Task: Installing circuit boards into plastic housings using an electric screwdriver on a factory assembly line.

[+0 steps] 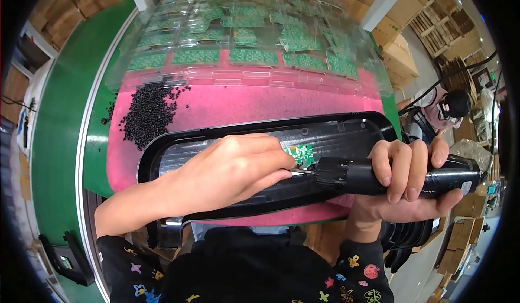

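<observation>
My right hand (pixel 409 176) is wrapped around a black electric screwdriver (pixel 355 174), held level with its ribbed collar pointing left. Just ahead of that collar, my left hand (pixel 241 165) is closed in a pinch close to the driver's thin metal bit (pixel 302 171). Whatever sits between those fingertips is too small and covered to make out. A small green circuit board (pixel 303 153) shows right behind the bit, over a long black plastic housing (pixel 374 118). The housing lies open side up, and my left hand and forearm hide part of it.
Small black screws (pixel 147 113) lie heaped on the pink mat (pixel 260 101) at the left. Clear plastic trays (pixel 238 78) with several green boards (pixel 252 57) stand at the back. Another black plastic part (pixel 67 259) rests at lower left. A person (pixel 436 108) is at the far right.
</observation>
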`<state>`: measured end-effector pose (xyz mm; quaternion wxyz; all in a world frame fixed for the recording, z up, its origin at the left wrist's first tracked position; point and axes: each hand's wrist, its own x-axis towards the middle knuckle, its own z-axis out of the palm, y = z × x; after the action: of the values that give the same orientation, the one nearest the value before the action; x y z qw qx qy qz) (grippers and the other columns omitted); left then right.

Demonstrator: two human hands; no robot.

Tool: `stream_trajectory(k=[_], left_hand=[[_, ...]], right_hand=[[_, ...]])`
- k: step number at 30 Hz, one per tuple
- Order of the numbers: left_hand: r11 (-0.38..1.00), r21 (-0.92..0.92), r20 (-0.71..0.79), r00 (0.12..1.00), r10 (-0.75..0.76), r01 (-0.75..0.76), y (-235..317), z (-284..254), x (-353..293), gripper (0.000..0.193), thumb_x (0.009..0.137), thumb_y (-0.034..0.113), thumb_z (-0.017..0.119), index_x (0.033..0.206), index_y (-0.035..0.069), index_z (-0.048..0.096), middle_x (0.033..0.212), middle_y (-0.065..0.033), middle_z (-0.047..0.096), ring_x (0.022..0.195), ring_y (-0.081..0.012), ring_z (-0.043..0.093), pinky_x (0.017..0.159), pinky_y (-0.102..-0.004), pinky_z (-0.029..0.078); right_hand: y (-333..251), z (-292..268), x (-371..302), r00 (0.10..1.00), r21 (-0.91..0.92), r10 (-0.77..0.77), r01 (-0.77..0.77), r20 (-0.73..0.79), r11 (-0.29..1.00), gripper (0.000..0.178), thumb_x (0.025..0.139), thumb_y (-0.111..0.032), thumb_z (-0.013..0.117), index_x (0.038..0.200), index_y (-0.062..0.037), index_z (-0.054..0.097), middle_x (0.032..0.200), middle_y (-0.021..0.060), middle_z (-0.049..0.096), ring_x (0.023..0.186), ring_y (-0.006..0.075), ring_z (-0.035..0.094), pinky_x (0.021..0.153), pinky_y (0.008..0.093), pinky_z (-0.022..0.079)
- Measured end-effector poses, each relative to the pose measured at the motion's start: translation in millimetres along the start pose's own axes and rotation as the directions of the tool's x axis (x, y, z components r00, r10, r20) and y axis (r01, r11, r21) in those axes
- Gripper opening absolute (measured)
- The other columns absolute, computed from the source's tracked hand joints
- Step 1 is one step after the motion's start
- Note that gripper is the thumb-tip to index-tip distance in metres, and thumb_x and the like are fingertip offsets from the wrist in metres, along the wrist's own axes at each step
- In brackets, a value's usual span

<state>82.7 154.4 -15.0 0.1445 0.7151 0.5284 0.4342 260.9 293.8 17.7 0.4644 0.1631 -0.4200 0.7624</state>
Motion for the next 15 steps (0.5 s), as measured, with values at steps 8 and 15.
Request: stream_trajectory(k=[8, 15], left_hand=[[0.999, 0.028, 0.013, 0.999, -0.031, 0.031, 2.6, -0.3, 0.2, 0.014, 0.081, 0.000, 0.069, 0.094, -0.002, 0.063, 0.080, -0.0137, 0.061, 0.071, -0.0293, 0.062, 0.062, -0.0369, 0.050], [0.961, -0.240, 0.064, 0.990, -0.125, 0.137, -4.1, 1.2, -1.3, 0.010, 0.083, 0.002, 0.069, 0.090, -0.004, 0.064, 0.078, -0.0133, 0.064, 0.069, -0.0293, 0.064, 0.060, -0.0344, 0.051]], right_hand=[[-0.5, 5.4, -3.8, 1.000, -0.049, -0.016, 0.015, -0.021, 0.999, 0.039, 0.086, -0.042, 0.064, 0.098, -0.0109, 0.044, 0.060, -0.0028, 0.050, 0.043, 0.0078, 0.046, 0.055, 0.0265, 0.041], [-2.2, 2.5, -1.3, 0.998, -0.034, 0.006, -0.004, 0.056, 0.999, 0.041, 0.084, -0.042, 0.066, 0.097, -0.0102, 0.044, 0.058, -0.0025, 0.050, 0.042, 0.0085, 0.046, 0.053, 0.0262, 0.040]])
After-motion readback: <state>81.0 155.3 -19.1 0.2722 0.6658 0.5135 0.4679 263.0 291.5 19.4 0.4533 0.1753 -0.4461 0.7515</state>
